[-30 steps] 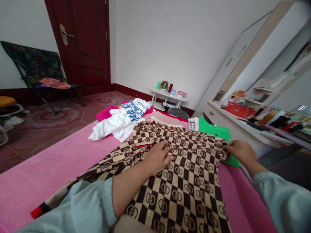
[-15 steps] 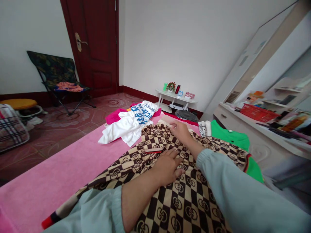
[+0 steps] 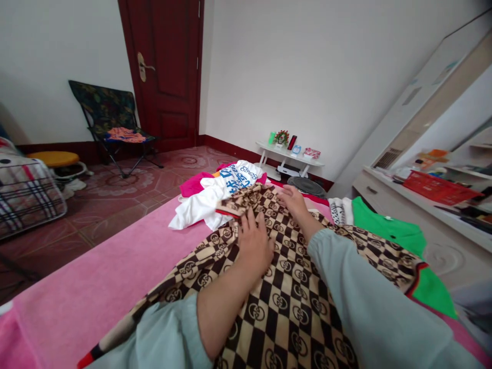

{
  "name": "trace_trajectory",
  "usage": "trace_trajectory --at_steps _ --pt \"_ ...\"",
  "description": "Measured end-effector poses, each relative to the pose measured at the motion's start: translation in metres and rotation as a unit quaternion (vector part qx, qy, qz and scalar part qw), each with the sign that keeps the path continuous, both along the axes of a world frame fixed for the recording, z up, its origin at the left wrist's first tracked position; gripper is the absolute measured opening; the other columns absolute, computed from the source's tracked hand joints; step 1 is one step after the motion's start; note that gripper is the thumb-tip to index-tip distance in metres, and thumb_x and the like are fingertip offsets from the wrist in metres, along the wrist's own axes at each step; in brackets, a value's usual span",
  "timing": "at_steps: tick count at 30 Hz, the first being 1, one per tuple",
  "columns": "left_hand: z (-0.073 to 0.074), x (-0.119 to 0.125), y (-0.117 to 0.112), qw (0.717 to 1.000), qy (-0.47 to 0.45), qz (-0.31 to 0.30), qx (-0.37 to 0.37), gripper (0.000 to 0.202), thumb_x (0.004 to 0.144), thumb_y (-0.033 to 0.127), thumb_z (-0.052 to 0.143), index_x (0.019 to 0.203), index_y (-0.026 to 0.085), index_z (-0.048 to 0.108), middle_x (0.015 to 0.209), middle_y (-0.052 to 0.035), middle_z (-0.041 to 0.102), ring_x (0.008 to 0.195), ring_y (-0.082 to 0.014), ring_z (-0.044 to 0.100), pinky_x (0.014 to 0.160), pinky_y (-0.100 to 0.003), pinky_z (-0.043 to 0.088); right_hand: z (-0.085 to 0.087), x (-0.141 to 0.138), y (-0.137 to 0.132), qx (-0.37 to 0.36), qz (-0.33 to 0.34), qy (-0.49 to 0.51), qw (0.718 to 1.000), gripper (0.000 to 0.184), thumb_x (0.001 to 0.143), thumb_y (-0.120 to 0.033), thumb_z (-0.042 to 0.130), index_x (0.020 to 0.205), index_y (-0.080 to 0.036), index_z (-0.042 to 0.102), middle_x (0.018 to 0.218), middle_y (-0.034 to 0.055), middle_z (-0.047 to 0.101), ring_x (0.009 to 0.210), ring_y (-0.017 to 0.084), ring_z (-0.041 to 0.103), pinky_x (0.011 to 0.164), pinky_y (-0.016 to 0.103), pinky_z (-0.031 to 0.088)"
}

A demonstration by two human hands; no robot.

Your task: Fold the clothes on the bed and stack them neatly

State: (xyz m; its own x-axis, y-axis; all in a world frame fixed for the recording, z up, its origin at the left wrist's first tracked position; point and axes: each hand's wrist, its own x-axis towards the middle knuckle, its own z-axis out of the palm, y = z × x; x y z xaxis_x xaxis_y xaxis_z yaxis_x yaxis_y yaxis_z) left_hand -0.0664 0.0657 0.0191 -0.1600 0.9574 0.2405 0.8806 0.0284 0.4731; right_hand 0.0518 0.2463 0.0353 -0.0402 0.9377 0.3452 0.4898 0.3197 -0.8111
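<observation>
A brown-and-beige checked shirt (image 3: 295, 287) with a ring-shaped print lies spread over the pink bedding. My left hand (image 3: 255, 243) rests on its upper part, fingers stretched out and open, the tips by a folded flap edged in red and black (image 3: 227, 210). Farther up on the right, my right hand (image 3: 295, 202) touches the shirt near its top edge, fingers loosely bent and apart. One sleeve (image 3: 395, 264) reaches out to the right over a green garment (image 3: 388, 225). The other sleeve runs toward the lower left, partly beneath my left forearm.
A white garment with blue lettering (image 3: 207, 202) lies beyond the shirt, over bright pink cloth (image 3: 194, 184). Pink bedding (image 3: 111, 271) extends left. A low white stand (image 3: 288, 151) is by the wall, a folding chair (image 3: 105, 115) by the door, and a cluttered counter with a red basket (image 3: 438, 185) at right.
My left hand has moved forward on the shirt, and the red-edged flap now lies farther away, against the white garment. My right hand stays near the top edge. The view has turned slightly left.
</observation>
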Motion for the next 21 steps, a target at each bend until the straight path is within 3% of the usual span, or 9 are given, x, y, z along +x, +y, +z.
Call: trace_trajectory --at_steps 3,5,6,9,12,15,21 --pt "-0.002 -0.019 0.014 0.998 0.010 0.048 0.030 0.076 0.079 0.037 0.055 0.144 0.009 0.027 0.156 -0.0189 0.004 0.142 -0.0402 -0.006 0.113 -0.059 0.005 -0.012 0.046 0.005 0.022 -0.201 -0.120 0.972 0.051 0.067 -0.021 0.062 0.116 -0.014 0.054 0.116 0.0167 0.059 0.104 0.026 0.059 0.089 0.040 0.048" --pt "-0.008 -0.024 0.019 0.998 0.008 0.046 0.039 0.075 0.078 0.036 0.054 0.143 0.010 0.028 0.156 -0.0190 0.006 0.142 -0.0402 -0.007 0.111 -0.062 0.002 -0.021 0.077 0.006 -0.006 -0.315 -0.186 0.931 0.058 0.061 -0.022 0.068 0.117 -0.012 0.054 0.113 0.0220 0.059 0.103 0.032 0.058 0.086 0.043 0.048" --pt "-0.012 -0.025 0.021 0.998 0.006 0.040 0.040 0.074 0.077 0.036 0.054 0.143 0.011 0.029 0.156 -0.0191 0.009 0.142 -0.0406 -0.004 0.111 -0.063 0.003 -0.025 0.091 0.007 -0.029 -0.339 -0.211 0.916 0.058 0.059 -0.024 0.071 0.114 -0.011 0.056 0.107 0.0226 0.061 0.100 0.033 0.060 0.083 0.044 0.048" --pt "-0.022 -0.023 0.024 0.999 0.007 0.029 0.041 0.070 0.077 0.036 0.053 0.140 0.016 0.033 0.152 -0.0184 0.024 0.140 -0.0416 0.012 0.110 -0.064 0.008 -0.034 0.123 0.011 -0.078 -0.311 -0.260 0.911 0.037 0.059 -0.029 0.070 0.092 -0.012 0.065 0.082 0.0171 0.066 0.088 0.034 0.063 0.075 0.043 0.050" --pt "-0.026 -0.020 0.025 0.999 0.018 0.020 0.033 0.065 0.079 0.037 0.051 0.139 0.016 0.037 0.148 -0.0175 0.033 0.138 -0.0404 0.022 0.111 -0.060 0.012 -0.040 0.141 0.009 -0.054 -0.315 -0.238 0.917 0.024 0.063 -0.023 0.062 0.083 -0.012 0.068 0.075 0.0157 0.066 0.085 0.033 0.063 0.076 0.041 0.049" --pt "-0.024 -0.020 0.024 0.999 0.030 -0.014 0.018 0.059 0.082 0.036 0.048 0.137 0.013 0.041 0.146 -0.0195 0.035 0.137 -0.0381 0.025 0.112 -0.057 0.016 -0.050 0.145 -0.001 -0.012 -0.344 -0.191 0.919 0.033 0.064 -0.021 0.058 0.093 -0.009 0.068 0.082 0.0173 0.068 0.086 0.032 0.063 0.079 0.040 0.049" --pt "-0.022 -0.020 0.023 0.994 -0.018 -0.082 0.073 0.044 0.082 0.024 0.049 0.126 0.018 0.054 0.139 -0.0125 0.046 0.125 -0.0274 0.045 0.107 -0.043 0.034 -0.067 0.137 -0.020 0.061 -0.261 -0.138 0.953 0.056 0.068 -0.016 0.048 0.122 0.000 0.050 0.110 0.0209 0.063 0.087 0.022 0.065 0.082 0.032 0.049"
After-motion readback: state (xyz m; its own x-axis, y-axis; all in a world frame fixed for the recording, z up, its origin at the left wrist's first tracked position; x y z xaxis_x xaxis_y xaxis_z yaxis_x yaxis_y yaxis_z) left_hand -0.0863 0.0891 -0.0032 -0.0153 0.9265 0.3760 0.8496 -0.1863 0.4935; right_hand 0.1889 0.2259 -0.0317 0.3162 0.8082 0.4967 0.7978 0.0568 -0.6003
